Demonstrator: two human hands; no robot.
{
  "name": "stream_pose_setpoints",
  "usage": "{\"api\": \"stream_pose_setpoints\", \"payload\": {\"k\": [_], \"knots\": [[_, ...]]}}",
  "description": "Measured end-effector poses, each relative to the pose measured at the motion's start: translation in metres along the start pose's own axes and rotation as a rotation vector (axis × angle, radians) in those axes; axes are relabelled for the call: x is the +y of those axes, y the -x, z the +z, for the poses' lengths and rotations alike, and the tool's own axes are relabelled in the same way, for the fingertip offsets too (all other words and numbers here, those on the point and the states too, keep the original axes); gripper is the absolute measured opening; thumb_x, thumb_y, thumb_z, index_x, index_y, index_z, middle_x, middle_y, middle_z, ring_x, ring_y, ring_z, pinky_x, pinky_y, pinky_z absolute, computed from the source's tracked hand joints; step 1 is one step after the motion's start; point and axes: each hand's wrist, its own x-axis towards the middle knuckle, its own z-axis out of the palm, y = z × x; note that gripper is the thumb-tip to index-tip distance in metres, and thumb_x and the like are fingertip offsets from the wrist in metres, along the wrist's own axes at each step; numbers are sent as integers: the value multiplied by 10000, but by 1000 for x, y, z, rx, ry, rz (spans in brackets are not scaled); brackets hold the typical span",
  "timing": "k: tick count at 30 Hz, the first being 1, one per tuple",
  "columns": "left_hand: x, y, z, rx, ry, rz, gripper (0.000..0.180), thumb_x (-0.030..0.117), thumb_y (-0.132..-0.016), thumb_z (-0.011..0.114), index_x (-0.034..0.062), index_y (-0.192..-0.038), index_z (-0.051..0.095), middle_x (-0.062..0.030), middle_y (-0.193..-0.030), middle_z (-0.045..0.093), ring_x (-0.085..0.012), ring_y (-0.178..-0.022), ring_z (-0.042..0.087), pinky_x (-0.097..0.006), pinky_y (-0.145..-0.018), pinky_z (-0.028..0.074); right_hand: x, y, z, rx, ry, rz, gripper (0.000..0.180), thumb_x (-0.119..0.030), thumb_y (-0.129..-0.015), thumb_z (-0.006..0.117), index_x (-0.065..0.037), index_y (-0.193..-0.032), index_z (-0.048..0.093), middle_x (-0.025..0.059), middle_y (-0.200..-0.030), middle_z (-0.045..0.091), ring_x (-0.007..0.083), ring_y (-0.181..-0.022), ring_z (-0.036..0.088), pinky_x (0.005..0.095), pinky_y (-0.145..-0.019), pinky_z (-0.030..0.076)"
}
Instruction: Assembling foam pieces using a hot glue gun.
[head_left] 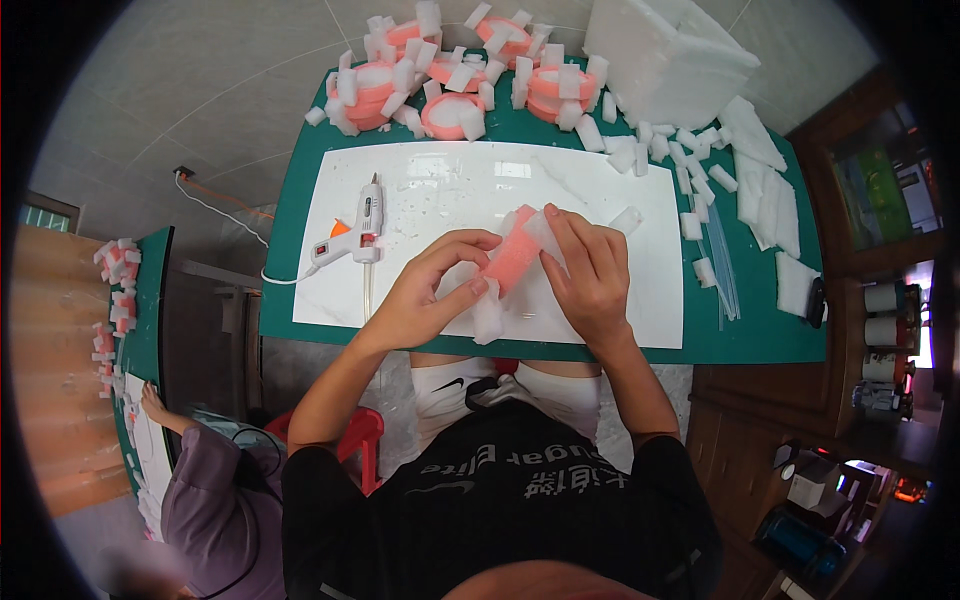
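Two hands on ring (513,262), mid-board (430,190) | left hand (425,295) pinched its 7 o'clock edge | right hand (590,270) fingers curled, pressed foam (545,232) at 1 o'clock | you did well to press squarely | glue gun (352,233) lay at 9 o'clock.

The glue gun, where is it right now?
In the head view, the white plastic glue gun with an orange trigger lies on the white board, left of the left hand, untouched.
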Motion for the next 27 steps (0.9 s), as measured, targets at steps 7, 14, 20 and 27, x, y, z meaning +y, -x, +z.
{"api": "stream_pose_setpoints", "payload": {"k": [7, 14, 20, 27], "knots": [[0, 1, 0, -15, 10, -11, 158, 75, -920, 602, 8, -1063, 590, -145, -1337, 536, -256, -1285, 489, -367, -1107, 338, 6, 0, -4, -36, -34, -42, 608, -4, -633, 769, -6, -1228, 643, 92, -1142, 627, 240, -894, 553, 315, -765, 499], [2, 1, -1, -40, 24, -35, 132, 71, -921, 599, 13, -1039, 592, -150, -1345, 526, -258, -1296, 480, -376, -1111, 339, 13, -3, -8, -58, -26, -117, 544, -30, -647, 774, -23, -1181, 671, 84, -1130, 639, 248, -966, 580, 316, -806, 517], [3, 3, 1, -68, 81, -69, 121, 71, -933, 594, 12, -1039, 595, -153, -1353, 509, -250, -1301, 472, -377, -1126, 334, 16, -1, -6, -53, -65, -149, 485, -55, -653, 775, -7, -1127, 685, 91, -1086, 659, 254, -943, 596, 324, -798, 524], [0, 5, 4, -81, 150, -78, 114, 38, -933, 587, -2, -1040, 578, -148, -1342, 489, -231, -1308, 455, -374, -1142, 321, 15, 2, -3, -38, -99, -132, 462, -76, -640, 788, -5, -1086, 690, 88, -1045, 659, 258, -911, 603, 333, -782, 524]]}}
